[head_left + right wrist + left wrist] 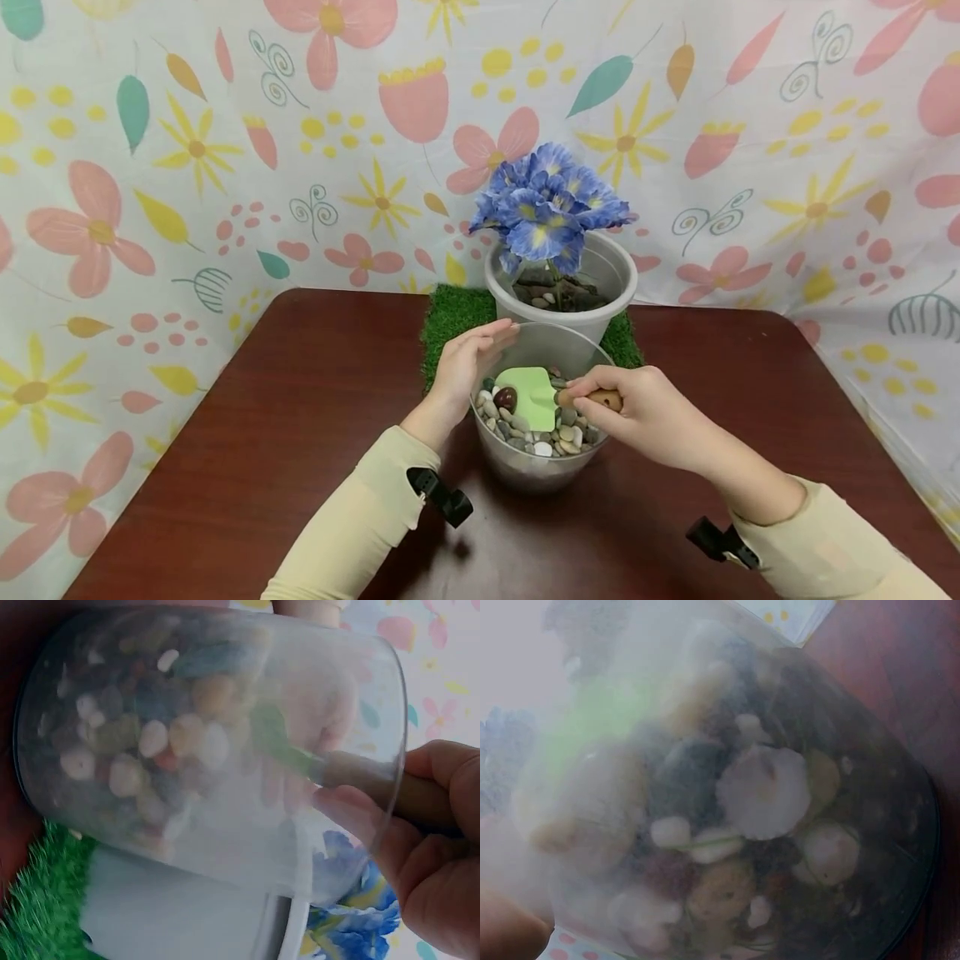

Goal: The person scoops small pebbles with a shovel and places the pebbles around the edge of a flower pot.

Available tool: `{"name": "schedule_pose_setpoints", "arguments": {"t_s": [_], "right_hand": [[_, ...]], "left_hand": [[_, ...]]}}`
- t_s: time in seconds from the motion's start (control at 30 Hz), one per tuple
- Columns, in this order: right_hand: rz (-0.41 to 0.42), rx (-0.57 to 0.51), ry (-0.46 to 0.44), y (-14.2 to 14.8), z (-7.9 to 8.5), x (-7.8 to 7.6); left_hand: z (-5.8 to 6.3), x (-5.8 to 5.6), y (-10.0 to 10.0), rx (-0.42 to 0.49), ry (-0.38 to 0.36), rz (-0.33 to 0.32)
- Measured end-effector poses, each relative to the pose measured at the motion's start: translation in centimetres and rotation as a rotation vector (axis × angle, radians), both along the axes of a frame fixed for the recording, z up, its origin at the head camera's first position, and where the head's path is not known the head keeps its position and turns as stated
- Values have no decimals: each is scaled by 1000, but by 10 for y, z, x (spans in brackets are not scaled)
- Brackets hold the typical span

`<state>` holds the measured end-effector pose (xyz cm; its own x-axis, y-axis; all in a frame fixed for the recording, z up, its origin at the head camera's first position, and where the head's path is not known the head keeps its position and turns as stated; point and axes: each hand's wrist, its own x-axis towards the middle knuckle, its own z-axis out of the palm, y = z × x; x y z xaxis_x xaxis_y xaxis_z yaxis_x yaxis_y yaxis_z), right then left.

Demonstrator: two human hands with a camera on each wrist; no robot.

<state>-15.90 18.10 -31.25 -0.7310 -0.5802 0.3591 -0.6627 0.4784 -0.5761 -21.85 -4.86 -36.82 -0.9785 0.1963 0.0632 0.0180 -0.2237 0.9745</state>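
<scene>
Smooth pebbles (498, 427), one glossy, lie in a clear, smooth, plastic-looking tub (521, 472) with a matt trowel (534, 396), its handle (612, 401) wood-like, on a polished, wood-look surface (262, 458); near its far edge, a matt plastic pot (627, 287) with cloth-like petals (551, 204) stands on bristly artificial turf (457, 317).

Trowel (532, 398): light-green blade, brown handle; handle gripped by right hand (645, 408). Blade inside clear container (517, 473), over pebbles (570, 437), handle reaching to rim at right. Glossy dark red-brown stone (506, 399) at blade's left edge.

Container: round, see-through, slightly cloudy, narrowing toward base; stands upright on dark reddish-brown table (300, 433). Left hand (459, 367) rests along its left side, fingers extended.

Pebbles: smooth, mixed white, cream, tan, grey, some dark; fill lower part of container, piled loosely, visible through wall.
</scene>
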Motion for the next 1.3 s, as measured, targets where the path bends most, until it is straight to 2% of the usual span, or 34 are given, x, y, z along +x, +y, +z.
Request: {"name": "schedule_pose_setpoints", "arguments": {"t_s": [0.1,0.33,0.43,0.57,0.73,0.87,1.1,1.3], "right_hand": [[14,108,-5,-1,7,-1],[24,323,-130,-5,25,-5],[-3,415,-85,-10,29,-5],[-13,494,43,-12,29,-5],[-9,411,49,-8,20,-7],[15,313,6,-2,13,-9],[59,251,-76,7,9,-7],[91,257,53,2,3,-1]], "left_hand": [[1,-1,0,-5,10,2],[0,-2,1,-6,19,-12],[-1,-2,0,-7,15,-8],[-2,-2,-1,-2,20,-2],[-1,-2,-1,9,7,-7],[-1,-2,-1,7,4,0],[-1,-2,2,11,12,0],[0,-1,0,-6,1,14]]}}
